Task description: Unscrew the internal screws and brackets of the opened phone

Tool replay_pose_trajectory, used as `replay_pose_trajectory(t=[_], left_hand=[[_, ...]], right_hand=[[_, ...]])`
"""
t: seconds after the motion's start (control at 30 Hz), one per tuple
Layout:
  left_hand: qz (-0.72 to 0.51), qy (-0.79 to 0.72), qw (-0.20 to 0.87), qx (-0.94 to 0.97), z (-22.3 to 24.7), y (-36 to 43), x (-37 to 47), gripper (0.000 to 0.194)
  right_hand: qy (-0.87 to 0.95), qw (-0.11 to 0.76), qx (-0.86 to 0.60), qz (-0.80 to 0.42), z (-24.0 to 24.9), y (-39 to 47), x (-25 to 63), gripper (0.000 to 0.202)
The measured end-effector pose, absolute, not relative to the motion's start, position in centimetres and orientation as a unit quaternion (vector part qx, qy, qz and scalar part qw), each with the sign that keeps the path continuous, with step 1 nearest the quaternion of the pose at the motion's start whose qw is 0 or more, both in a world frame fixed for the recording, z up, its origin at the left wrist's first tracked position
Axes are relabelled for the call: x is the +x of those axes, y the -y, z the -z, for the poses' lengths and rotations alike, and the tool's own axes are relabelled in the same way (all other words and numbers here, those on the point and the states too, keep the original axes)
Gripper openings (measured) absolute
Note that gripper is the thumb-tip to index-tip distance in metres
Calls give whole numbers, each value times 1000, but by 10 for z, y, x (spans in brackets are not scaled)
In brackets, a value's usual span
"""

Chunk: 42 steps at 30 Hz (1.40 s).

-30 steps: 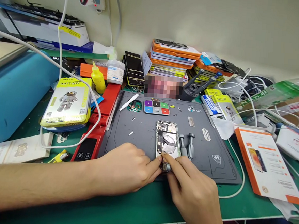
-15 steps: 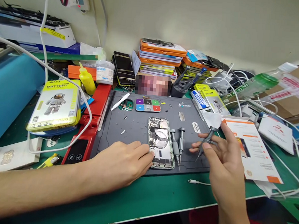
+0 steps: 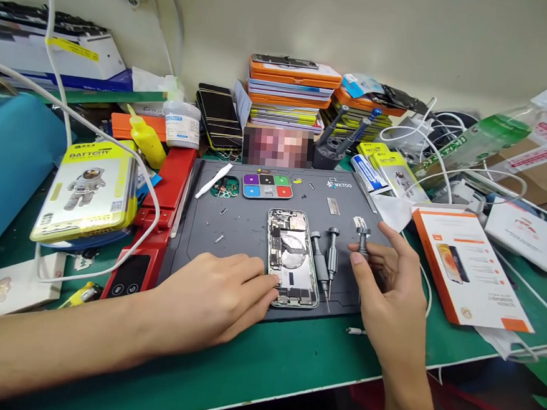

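An opened phone [image 3: 292,262] lies on the dark grey work mat, its circuit board and round coil exposed. At its lower left edge my left hand [image 3: 229,295] is closed, with bunched fingertips touching the frame. My right hand [image 3: 389,291] grips a small grey precision screwdriver [image 3: 363,236] between thumb and fingers, upright over the mat's right side; its tip is partly hidden. Two similar screwdrivers, one [image 3: 319,261] and another [image 3: 332,253], lie just right of the phone, between it and my right hand.
Small metal parts [image 3: 219,239] are scattered on the mat [image 3: 235,215], near a coloured magnetic tray [image 3: 268,187] and a white pry tool [image 3: 213,181]. Left stands a red device [image 3: 160,216] with a white cable across. A screwdriver stand [image 3: 330,156] and an orange-white box [image 3: 472,269] flank the right.
My right hand has moved left toward the phone, turning the screwdriver from tilted to upright. My left hand stays at the phone's edge. The view has shifted slightly.
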<state>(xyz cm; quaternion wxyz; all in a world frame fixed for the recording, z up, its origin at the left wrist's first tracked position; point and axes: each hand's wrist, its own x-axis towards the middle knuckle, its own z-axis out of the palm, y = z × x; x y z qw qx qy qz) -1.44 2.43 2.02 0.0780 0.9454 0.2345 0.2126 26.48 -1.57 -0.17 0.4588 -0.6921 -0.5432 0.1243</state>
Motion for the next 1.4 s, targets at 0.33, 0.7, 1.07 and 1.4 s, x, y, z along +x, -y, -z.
replay_pose_trajectory(t=[0.33,0.7,1.07,1.4], left_hand=[[-230,-246,115,935,-21,-24,-15,28],[-207,-62,61,974,-16,-19,-12,27],[-228,-53,44,971,-8,-18,-12,22],[-249,-50,28,967,-4,-18,-9,18]], right_hand=[[574,387,-719,-54,-1,14,263,48],[600,299,-742,28,-22,6,255,37],[570,176,-796,-98,-43,-19,241,26],[559,215,-786,-153,-47,-20,245,28]])
